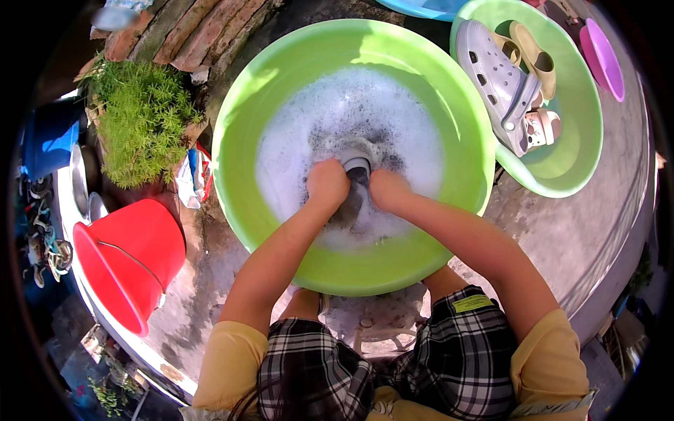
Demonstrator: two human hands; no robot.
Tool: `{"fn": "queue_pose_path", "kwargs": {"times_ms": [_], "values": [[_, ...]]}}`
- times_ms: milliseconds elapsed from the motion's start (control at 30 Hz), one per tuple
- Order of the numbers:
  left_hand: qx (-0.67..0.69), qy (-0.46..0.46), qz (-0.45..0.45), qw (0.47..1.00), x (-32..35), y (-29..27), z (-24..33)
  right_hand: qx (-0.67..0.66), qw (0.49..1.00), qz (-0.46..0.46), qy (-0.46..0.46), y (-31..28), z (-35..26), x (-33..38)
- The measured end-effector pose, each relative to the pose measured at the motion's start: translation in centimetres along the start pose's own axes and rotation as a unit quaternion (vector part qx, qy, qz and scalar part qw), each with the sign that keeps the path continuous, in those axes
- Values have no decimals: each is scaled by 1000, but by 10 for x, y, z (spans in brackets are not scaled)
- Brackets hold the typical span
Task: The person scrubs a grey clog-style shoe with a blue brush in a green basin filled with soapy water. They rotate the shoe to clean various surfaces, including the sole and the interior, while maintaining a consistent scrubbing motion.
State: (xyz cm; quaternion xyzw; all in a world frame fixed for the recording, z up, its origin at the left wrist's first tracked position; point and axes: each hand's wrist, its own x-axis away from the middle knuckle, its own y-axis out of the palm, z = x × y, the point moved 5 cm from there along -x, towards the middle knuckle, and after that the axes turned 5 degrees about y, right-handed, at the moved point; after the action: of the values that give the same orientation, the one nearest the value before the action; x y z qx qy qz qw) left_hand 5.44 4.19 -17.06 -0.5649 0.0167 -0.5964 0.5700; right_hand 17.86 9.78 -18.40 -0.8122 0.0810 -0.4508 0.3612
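In a large green basin full of foamy water, my two hands grip a grey shoe with a pale rim. Most of that shoe is hidden by suds and water, so its exact kind is unclear. My left hand is closed on its left side. Against its right side, my right hand is closed too, with the fingertips out of sight.
At the upper right, a paler green basin holds a grey clog, tan slip-ons and a small pink shoe. A red bucket lies tipped at left, below a leafy plant and stacked bricks. A pink basin leans far right.
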Motion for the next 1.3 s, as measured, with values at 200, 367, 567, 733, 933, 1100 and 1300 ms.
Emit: {"fn": "queue_pose_path", "kwargs": {"times_ms": [200,367,567,733,933,1100,1300], "values": [[97,64,213,970,-32,-38,5,-214,966,122,78,-33,26,-44],[170,124,309,928,-8,-43,-11,-572,813,-72,84,-42,21,-19],[166,181,417,875,27,-90,13,-574,818,-17,-38,-92,5,1],[217,214,423,853,35,-116,24,-536,826,104,-137,-137,-1,13],[290,262,407,826,72,-140,63,-500,822,190,-195,-158,-8,45],[284,232,415,833,102,-152,62,-424,847,226,-225,-173,-26,71],[604,195,221,740,174,-219,96,-369,824,274,-330,-255,-81,163]]}}
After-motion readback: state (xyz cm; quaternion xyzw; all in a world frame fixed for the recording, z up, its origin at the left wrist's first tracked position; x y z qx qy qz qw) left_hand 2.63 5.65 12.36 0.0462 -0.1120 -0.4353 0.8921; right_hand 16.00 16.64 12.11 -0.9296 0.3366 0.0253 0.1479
